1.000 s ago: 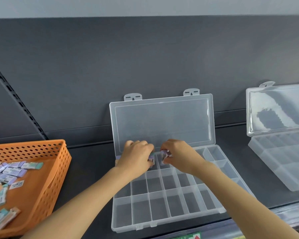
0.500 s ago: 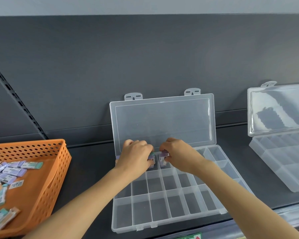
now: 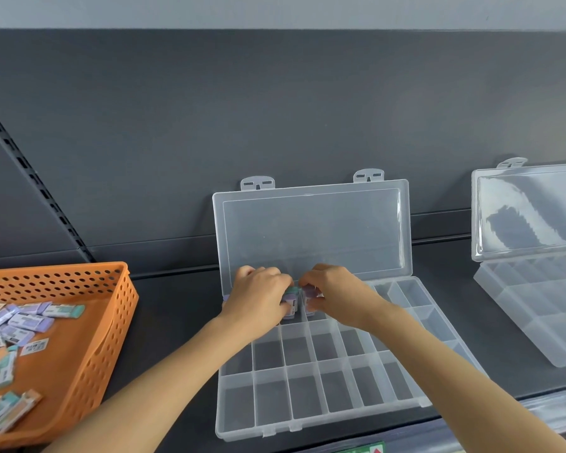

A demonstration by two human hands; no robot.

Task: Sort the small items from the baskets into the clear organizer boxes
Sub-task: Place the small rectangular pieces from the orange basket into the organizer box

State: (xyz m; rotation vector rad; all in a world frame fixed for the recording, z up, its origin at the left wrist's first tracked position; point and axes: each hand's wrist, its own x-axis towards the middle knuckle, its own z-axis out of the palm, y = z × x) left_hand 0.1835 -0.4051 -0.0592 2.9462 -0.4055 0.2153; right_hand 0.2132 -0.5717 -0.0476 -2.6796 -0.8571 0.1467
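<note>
In the head view, both hands are seen at the far row of the open clear organizer box [image 3: 311, 380]: the left hand [image 3: 258, 297] is curled shut on a small packet [image 3: 291, 300] with a green end, and the right hand [image 3: 335, 294] is pinched on a purple-tinted packet [image 3: 309, 299], each held just over a far-row compartment. More packets [image 3: 27, 322] are left in the orange basket [image 3: 111, 325], well to the left of the fingers. The packets are judged light, stiff and slightly slick; a pinch across the long edges is advised. Thin dividers stand close under the fingertips, and the upright lid [image 3: 311, 230] just beyond the knuckles limits forward room. Open compartments lie nearer than the fingers, and a second box [image 3: 536, 289] far to their right.
</note>
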